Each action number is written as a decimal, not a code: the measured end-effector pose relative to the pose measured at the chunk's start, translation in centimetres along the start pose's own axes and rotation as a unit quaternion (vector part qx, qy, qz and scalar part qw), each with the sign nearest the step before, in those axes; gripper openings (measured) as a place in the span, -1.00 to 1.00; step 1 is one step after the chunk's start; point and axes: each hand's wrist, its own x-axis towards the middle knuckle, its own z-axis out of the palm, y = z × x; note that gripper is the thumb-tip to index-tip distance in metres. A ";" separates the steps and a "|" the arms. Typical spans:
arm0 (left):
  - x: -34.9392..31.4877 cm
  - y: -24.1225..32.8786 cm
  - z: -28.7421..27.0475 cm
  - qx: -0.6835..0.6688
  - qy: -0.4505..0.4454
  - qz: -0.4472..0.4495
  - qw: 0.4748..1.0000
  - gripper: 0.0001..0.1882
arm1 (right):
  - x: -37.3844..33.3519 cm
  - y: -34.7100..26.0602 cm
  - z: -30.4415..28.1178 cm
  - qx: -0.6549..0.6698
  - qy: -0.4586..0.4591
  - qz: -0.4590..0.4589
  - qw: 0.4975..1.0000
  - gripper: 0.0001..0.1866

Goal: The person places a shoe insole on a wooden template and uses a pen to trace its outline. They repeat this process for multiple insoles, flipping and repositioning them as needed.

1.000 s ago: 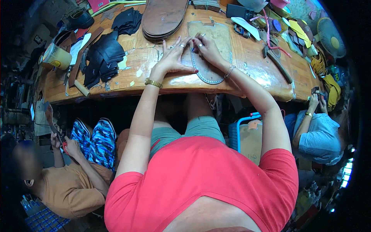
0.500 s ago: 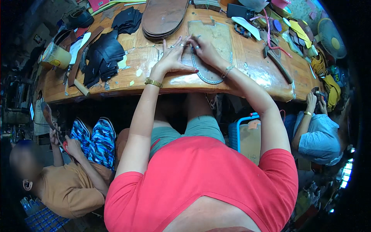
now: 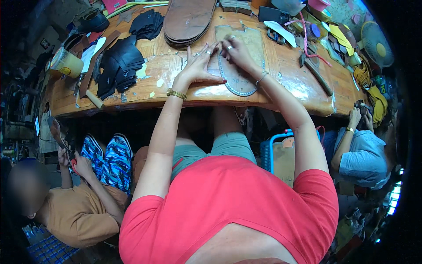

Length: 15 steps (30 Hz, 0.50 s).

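Left to right: yellow-lidded cup (image 3: 66, 62) at the surface's (image 3: 167, 90) left end, contents hidden. Stack of black leather pieces (image 3: 118, 66) beside it. Left hand (image 3: 198, 66) flat, fingers spread, pressing the left edge of the grey sole-shaped template (image 3: 237, 77). Right hand (image 3: 235, 50) pinched on its far end; whether it holds a tool, can't tell. Template's long axis runs away from the person, centred between both hands. Brown soles (image 3: 189, 20) stacked beyond.
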 end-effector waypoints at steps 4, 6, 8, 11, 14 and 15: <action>0.2 0.5 -0.3 -0.011 0.001 0.000 1.000 0.39 | 0.2 1.5 -4.2 0.181 0.133 0.064 0.972 -0.77; 0.1 0.6 -0.2 -0.010 0.002 0.005 1.000 0.40 | -1.2 1.4 -6.6 0.136 0.191 0.034 0.971 -0.76; 0.0 0.4 -0.3 -0.003 0.007 0.011 1.000 0.43 | -2.7 0.9 -8.5 0.058 0.237 0.026 0.969 -0.77; 0.2 0.5 -0.1 -0.015 0.012 0.018 1.000 0.43 | -5.7 2.5 -10.9 -0.219 0.252 -0.028 0.942 -0.79; -0.2 0.2 -0.1 -0.016 0.023 0.008 1.000 0.43 | -7.1 1.6 -9.3 -0.176 0.227 0.044 0.957 -0.82; -0.1 0.2 -0.1 -0.020 0.019 0.012 1.000 0.44 | -7.5 1.9 -8.9 -0.139 0.226 0.039 0.963 -0.83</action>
